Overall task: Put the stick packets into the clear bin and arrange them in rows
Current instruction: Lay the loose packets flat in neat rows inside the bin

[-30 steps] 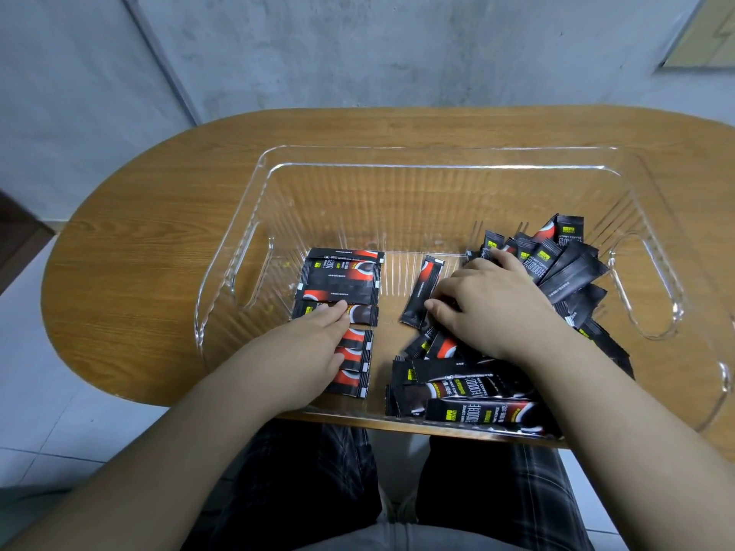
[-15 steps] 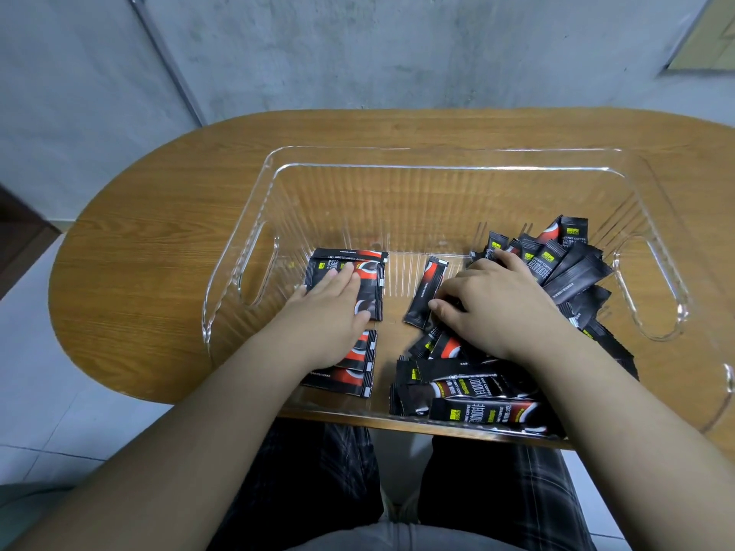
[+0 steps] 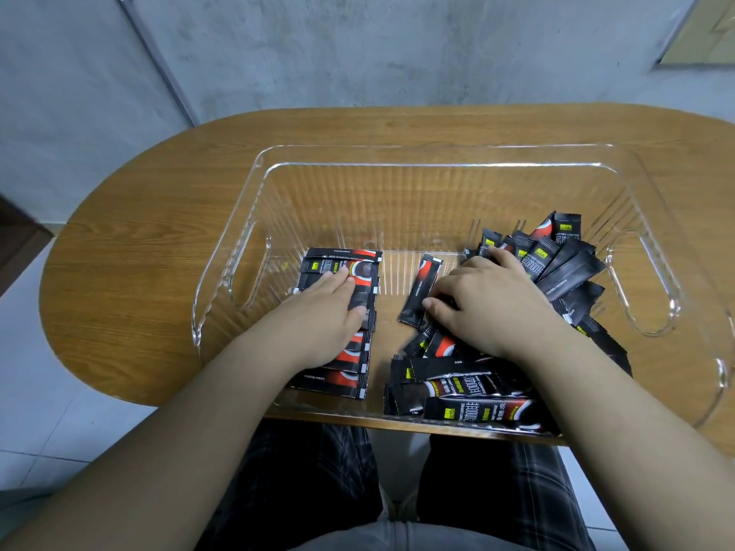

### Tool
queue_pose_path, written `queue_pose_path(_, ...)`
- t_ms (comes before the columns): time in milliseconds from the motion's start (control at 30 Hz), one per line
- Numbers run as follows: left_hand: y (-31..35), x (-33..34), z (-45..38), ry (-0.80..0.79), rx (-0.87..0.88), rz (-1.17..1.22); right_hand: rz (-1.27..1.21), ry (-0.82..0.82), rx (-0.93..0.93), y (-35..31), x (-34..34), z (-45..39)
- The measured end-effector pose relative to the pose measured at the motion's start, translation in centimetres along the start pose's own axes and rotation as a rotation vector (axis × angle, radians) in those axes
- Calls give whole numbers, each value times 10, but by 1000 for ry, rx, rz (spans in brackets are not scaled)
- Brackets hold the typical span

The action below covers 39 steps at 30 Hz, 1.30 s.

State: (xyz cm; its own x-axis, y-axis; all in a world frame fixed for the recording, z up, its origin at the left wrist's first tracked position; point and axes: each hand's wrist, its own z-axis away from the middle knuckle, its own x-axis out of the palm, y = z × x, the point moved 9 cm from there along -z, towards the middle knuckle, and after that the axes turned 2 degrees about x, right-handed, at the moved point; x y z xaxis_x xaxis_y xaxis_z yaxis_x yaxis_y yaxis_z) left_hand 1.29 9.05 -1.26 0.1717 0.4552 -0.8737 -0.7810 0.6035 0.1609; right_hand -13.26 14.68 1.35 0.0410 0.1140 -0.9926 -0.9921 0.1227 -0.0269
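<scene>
sorting coffee sticks, two hands in the bin

my left hand (image 3: 322, 312) is lying flat with the fingers straight, pressing down on the neat row of packets (image 3: 338, 359) along the left side of the clear bin (image 3: 397, 165). those ones lie side by side, stacked toward me in a column. my right hand (image 3: 489, 308) is on top of the messy pile (image 3: 557, 264) on the right side of the bin, fingers curled down into the packets, thumb right next to one loose stick (image 3: 421, 288) that sits tilted in the middle of the bin floor. honestly can't tell if that hand actually has hold of anything. more packets are heaped at the near right edge (image 3: 477, 395). the bin sits on a wooden table (image 3: 139, 240) with a rounded end, and my plaid trousers (image 3: 302, 479) show below it.
</scene>
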Motion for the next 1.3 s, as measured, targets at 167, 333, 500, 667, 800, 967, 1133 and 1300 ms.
queue_pose_path(167, 5, -12, -13, 92, 7, -53, 1, 0, -2, 0, 0, 1)
queue_pose_path(333, -6, -1, -29, 51, -35, -50, 2, 0, -4, -1, 0, 0)
queue_pose_path(500, -6, 3, -29, 39, -38, -27, -1, 0, -5, 0, 0, 1)
queue_pose_path(667, -4, 7, -25, 21, -57, -31, 6, 3, -8, 0, 0, 1)
queue_pose_path(800, -4, 8, -23, -8, -74, -29, 6, 2, -7, 0, 0, 1)
queue_pose_path(967, -6, 9, -21, -13, -111, 0, 6, 0, -6, 0, 0, 0)
queue_pose_path(1133, -6, 5, -21, -3, -113, 39, 9, -9, -4, 0, 1, 0)
queue_pose_path(1300, 2, -9, 2, 10, -4, 29, 18, -5, -5, 0, 1, 0)
